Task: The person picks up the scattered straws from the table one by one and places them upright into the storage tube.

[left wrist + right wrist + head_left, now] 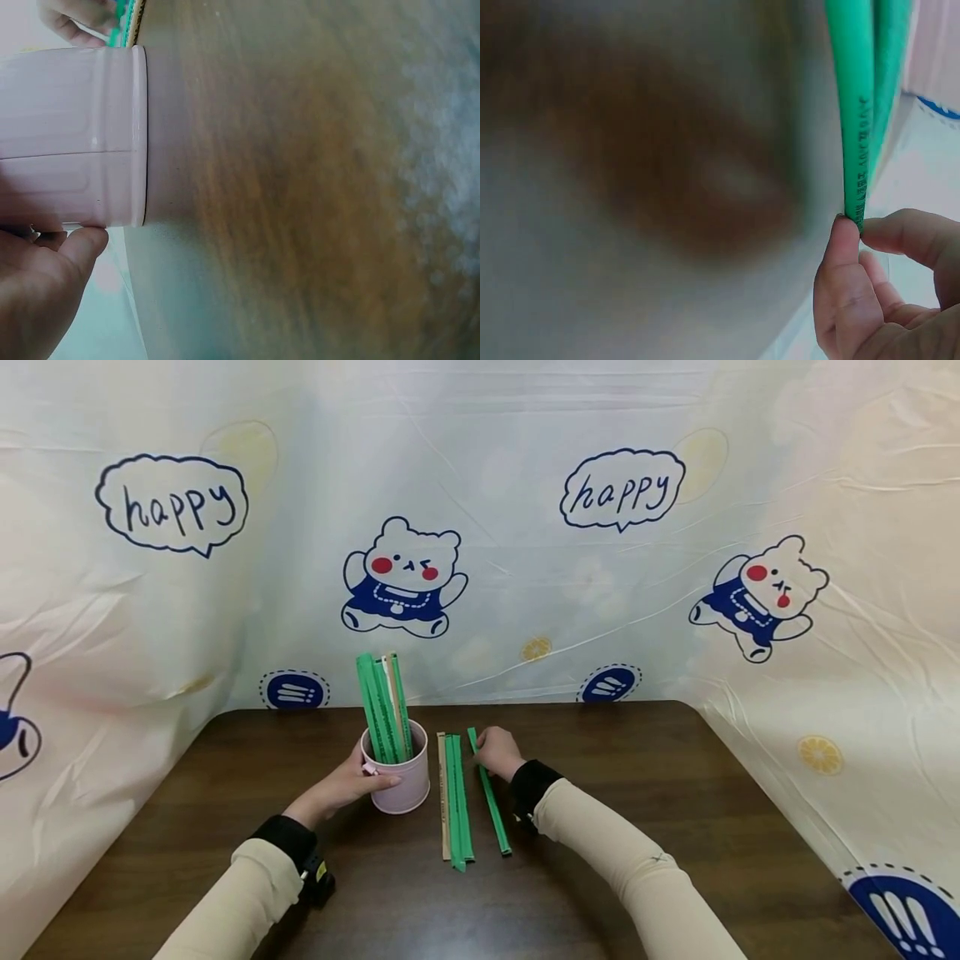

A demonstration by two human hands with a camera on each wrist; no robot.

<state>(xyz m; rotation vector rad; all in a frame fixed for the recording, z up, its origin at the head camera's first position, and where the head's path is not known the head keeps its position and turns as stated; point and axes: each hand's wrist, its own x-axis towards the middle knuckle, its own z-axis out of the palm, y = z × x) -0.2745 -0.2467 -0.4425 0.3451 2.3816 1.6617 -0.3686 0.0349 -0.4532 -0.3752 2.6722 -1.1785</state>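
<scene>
As hands (349,785) (499,752) grip, pail (408,787) left, stick (493,810) right

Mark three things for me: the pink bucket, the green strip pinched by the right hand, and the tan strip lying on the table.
Pink bucket (413,787): head view, outer wall.
Green strip (492,802): head view, middle of its length.
Tan strip (444,802): head view, middle of its length.

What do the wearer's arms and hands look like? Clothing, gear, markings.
Left hand and right hand are bare, no gloves. Left sleeve and right sleeve are long and cream; the right has a small dark mark. Left wristband and right wristband are black. Left device is dark, with a yellow patch.
</scene>
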